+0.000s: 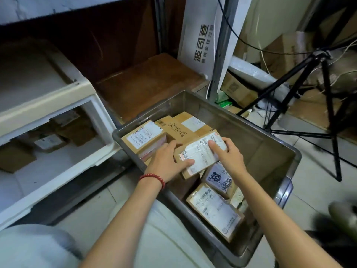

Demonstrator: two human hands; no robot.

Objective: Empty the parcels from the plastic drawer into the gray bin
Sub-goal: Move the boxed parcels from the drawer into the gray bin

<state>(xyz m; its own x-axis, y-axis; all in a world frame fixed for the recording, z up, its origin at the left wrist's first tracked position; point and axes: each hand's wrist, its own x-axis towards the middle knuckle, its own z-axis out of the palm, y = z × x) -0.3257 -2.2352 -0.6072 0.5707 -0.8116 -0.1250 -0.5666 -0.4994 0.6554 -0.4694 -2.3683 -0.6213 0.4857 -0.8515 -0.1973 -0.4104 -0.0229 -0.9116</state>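
Note:
The gray bin (270,144) stands on the floor at centre right and holds several cardboard parcels. Over the bin's middle, a small labelled parcel (201,157) is gripped by both my hands. My left hand (166,161), with a red bead bracelet on the wrist, clasps its left end. My right hand (229,153) grips its right end, thumb on the label. At left, the cream plastic drawer (63,153) is pulled out, and a few brown parcels (48,142) lie inside it.
A black tripod (326,105) stands right of the bin, with cables and cardboard boxes (239,89) behind it. A brown board (150,82) and a white printed box (202,35) sit behind the bin. My knees fill the bottom of the view.

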